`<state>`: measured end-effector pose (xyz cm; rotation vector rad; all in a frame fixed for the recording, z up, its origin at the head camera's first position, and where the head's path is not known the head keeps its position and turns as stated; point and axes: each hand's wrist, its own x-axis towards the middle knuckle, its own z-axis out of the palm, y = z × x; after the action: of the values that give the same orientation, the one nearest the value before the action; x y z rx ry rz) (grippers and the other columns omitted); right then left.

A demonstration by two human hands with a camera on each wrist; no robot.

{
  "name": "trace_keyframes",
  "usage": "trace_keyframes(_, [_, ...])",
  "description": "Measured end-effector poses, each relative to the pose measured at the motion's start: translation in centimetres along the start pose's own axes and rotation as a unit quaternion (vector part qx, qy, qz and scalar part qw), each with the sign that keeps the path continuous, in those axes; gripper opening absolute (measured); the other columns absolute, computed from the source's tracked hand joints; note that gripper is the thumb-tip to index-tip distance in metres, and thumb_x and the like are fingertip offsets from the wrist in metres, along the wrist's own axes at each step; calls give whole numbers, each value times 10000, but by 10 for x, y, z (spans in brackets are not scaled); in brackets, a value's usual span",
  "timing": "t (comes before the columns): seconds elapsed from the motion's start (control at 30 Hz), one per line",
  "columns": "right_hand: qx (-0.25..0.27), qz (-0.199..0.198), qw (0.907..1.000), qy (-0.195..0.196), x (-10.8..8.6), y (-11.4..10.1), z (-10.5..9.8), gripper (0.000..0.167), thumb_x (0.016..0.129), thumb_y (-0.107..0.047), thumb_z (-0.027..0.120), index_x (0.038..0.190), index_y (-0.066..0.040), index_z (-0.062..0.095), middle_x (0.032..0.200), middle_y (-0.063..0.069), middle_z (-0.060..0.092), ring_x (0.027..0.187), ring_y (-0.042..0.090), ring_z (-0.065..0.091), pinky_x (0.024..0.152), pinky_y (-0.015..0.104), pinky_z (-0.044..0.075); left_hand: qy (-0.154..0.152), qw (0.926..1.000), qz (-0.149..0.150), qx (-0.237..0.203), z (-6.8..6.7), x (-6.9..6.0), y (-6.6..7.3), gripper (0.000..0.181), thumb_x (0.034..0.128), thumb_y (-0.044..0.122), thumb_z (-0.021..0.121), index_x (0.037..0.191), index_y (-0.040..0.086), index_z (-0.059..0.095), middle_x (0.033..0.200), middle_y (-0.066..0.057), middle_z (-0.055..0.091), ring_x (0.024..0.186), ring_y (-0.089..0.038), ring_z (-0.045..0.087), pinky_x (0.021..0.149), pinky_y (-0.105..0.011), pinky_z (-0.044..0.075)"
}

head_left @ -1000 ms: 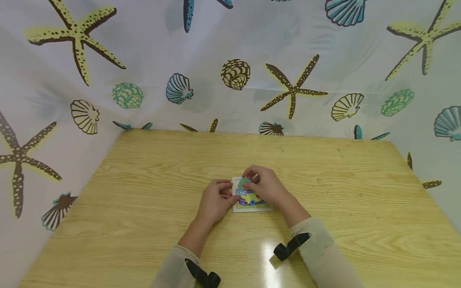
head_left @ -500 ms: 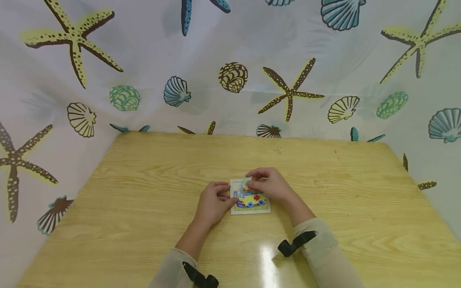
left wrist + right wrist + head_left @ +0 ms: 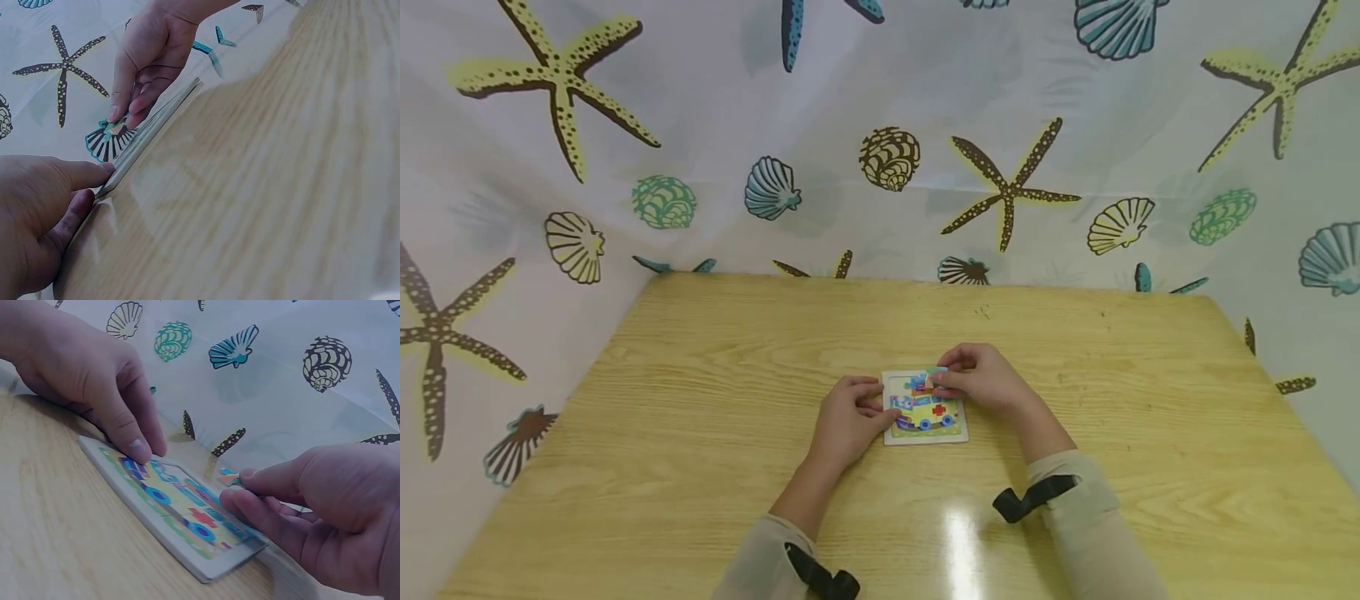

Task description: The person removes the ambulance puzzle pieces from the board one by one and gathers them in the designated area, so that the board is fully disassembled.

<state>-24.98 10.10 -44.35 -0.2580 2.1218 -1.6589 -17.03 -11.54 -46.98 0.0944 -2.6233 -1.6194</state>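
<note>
Head view: puzzle board (image 3: 896, 386) lies on the wood-grain table (image 3: 737, 358), sides roughly square to the person. Its ambulance picture (image 3: 928, 412) runs lengthwise left to right, front pointing left. Left hand (image 3: 848, 423) grips the board's left edge, thumb on top. Right hand (image 3: 992, 379) pinches a small puzzle piece (image 3: 933, 375) over the board's upper right part. White cloth (image 3: 827, 125) printed with starfish and shells hangs behind and on both sides.

Left wrist view: board appears almost edge-on, showing its thickness; left thumb tip overlies its near end.

Right wrist view: red cross (image 3: 203, 517) reads clearly. Piece appears raised off the board between right thumb and finger; mostly covered, so its pointing direction cannot be told.
</note>
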Motion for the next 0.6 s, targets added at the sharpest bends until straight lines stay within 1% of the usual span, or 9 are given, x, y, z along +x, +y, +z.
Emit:
trace_keyframes(0.17, [-49,43,10000,74,-2,3,-10,225,954,-34,654,1140,81,603,938,112,570,833,175,725,800,314,608,20,9999,-135,12,2,-2,1,445,826,153,829,1212,-18,688,1293,-93,595,901,-159,661,790,-278,584])
trace_keyframes(0.33, [-100,111,9997,186,-5,3,-19,271,954,-11,643,1201,92,604,960,119,548,831,153,712,801,294,605,7,9999,-137,42,3,-3,0,441,834,164,824,1216,-8,688,1298,-87,593,902,-152,660,790,-271,583])
trace_keyframes(0.5, [-74,229,9995,184,-7,1,-25,286,965,-19,630,1225,97,601,977,117,574,839,135,694,816,288,601,20,9999,-145,49,2,-3,1,438,837,162,821,1220,-3,688,1293,-79,591,898,-151,658,794,-277,585])
trace_keyframes(0.6, [-111,314,9990,300,-9,1,-30,281,963,-23,634,1212,104,604,960,109,599,822,128,691,798,277,603,24,9999,-156,67,2,-3,1,437,837,163,821,1220,0,689,1287,-74,592,892,-143,653,794,-275,583])
